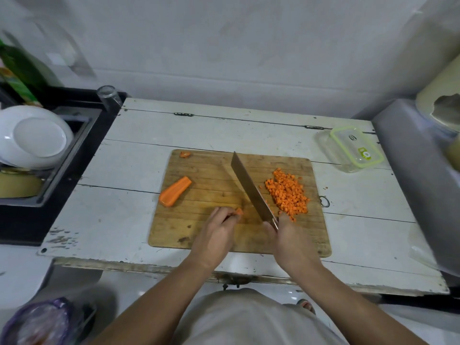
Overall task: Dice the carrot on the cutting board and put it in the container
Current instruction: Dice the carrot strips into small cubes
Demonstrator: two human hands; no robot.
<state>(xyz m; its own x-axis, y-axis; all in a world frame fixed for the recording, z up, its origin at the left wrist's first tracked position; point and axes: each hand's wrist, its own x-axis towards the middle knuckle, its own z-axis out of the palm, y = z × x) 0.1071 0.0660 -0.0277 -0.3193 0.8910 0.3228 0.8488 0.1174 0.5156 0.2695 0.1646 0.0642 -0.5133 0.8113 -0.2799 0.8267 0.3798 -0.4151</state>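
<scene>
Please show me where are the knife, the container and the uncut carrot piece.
knife [249, 186], head view, middle of blade.
container [356, 149], head view, middle of lid.
carrot piece [175, 191], head view, its middle.

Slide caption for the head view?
Right hand holds knife beside diced carrot; left hand pinches a carrot piece.

The scene is viewed by one head-worn wide-angle camera, aimed forward and steeply down, close above the table.
</scene>
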